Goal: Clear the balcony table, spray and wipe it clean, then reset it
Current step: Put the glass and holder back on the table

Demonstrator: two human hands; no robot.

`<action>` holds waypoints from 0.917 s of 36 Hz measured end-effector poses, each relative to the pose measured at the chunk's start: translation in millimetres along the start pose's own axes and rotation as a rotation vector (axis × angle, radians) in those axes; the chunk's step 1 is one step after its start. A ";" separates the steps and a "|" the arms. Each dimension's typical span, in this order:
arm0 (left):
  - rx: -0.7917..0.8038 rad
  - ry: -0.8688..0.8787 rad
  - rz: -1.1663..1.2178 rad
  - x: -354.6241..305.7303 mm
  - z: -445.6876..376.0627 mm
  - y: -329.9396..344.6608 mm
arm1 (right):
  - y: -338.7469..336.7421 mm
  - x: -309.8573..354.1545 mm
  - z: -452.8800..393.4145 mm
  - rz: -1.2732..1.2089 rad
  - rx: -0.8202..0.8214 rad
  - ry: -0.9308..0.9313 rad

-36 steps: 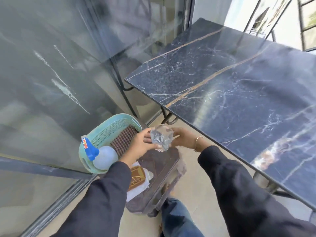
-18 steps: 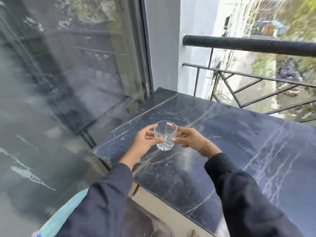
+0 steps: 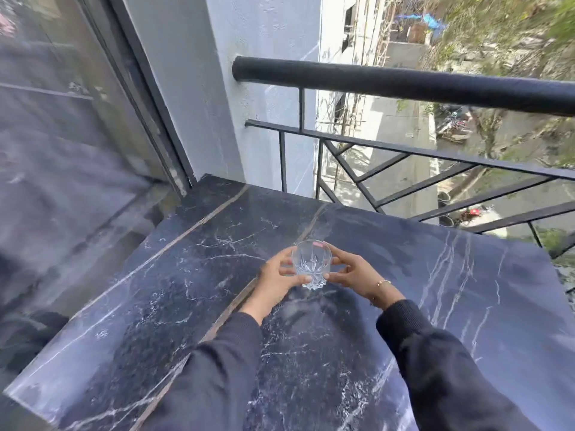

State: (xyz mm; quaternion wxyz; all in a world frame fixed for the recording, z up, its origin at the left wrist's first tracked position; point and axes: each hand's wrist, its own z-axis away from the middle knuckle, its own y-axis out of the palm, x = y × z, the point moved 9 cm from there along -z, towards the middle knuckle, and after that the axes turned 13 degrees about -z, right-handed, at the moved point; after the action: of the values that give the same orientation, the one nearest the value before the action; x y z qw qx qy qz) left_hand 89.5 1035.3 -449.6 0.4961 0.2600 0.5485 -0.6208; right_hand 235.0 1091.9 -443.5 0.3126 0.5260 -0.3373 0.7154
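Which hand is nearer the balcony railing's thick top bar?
Right. The right hand grips the glass tumbler on the side toward the top bar; the left hand grips its opposite side.

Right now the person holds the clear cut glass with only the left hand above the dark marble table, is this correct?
Not quite. The head view shows both hands on the glass: the left hand and the right hand grip it from either side. The rest stands: it is over the dark marble table.
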 end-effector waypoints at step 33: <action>-0.588 -0.273 -0.102 189.0 328.2 -113.1 | 221.6 -14.8 184.4 -0.006 -0.312 -0.104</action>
State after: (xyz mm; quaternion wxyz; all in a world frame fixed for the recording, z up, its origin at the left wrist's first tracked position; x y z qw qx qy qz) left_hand -10.1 653.9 -479.3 0.5872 -0.0076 0.6451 -0.4889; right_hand 160.9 813.0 -451.4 0.3747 0.5083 -0.4586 0.6253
